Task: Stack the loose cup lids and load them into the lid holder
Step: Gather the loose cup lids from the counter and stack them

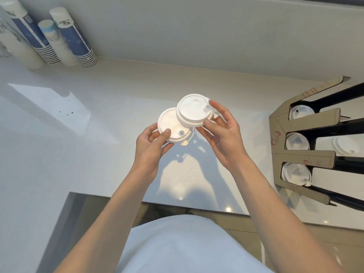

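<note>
From the head camera, both bare hands are raised above a glossy white countertop (59,134), each holding white round plastic cup lids. The left hand (151,142) pinches a white round plastic lid (171,125) by its near rim, thumb on top and fingers beneath, the flat face turned up toward the camera and a small tethered plug dangling off its lower edge. The right hand (222,133) is closed around a short stack of white plastic lids (194,112), thumb at the near rim and fingertips curled over the far edge beside a small raised spout; this stack overlaps the left lid's upper right edge and sits slightly higher. These lids look very light and thin, stiff at the rim but probably flexible across the disc, and smooth enough to slip, so the rim seems the safest place to grip. Being discs, they have no long axis in plan; their stacking axis runs roughly toward the camera, tilted a little. To nest, rims need lining up, likely spouts matched too. At the right stands a brown cardboard lid holder (307,160) with three open channels, each already showing white lids inside. Stacks of blue and white paper cups (78,42) lie at the far left against the wall.
</note>
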{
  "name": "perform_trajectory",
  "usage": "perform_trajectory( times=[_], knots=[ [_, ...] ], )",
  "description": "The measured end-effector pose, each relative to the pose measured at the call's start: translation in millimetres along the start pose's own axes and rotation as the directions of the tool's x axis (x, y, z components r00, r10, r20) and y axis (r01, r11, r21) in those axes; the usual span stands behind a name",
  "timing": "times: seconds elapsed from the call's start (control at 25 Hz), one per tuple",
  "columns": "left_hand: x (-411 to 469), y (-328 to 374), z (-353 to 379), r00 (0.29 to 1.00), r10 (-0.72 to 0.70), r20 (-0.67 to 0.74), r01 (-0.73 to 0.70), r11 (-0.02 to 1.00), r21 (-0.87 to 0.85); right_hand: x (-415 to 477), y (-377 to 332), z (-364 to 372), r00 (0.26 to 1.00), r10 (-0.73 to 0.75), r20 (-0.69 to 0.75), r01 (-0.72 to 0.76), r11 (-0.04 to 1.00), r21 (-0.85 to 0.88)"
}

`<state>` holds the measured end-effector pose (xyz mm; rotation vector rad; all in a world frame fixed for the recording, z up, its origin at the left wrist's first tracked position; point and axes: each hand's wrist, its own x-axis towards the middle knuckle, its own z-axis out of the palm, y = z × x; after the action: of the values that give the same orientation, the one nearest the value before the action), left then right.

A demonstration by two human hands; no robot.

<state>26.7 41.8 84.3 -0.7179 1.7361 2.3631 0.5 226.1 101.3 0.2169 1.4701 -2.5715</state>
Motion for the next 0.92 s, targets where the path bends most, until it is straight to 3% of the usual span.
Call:
perform_trajectory(
  times=[0.16,0.32,0.64,0.92],
  knots=[
    [0,9,-17,0.998,0.006,0.058,-0.006,1.0,-0.002,-11,8,25,0.989,-0.029,-0.148,0.03,1.0,0.002],
    [-2,13,-28,0.992,0.014,0.127,-0.015,1.0,0.012,-18,18,41,0.949,-0.128,-0.287,0.087,0.985,-0.151],
    [-7,27,-42,0.975,0.039,0.22,-0.053,0.997,0.058,-35,31,61,0.912,-0.147,-0.384,-0.019,0.917,-0.398],
    [-14,29,-39,0.967,0.072,0.244,-0.114,0.981,0.159,-41,34,67,0.891,-0.158,-0.427,-0.055,0.893,-0.446]
  ],
)
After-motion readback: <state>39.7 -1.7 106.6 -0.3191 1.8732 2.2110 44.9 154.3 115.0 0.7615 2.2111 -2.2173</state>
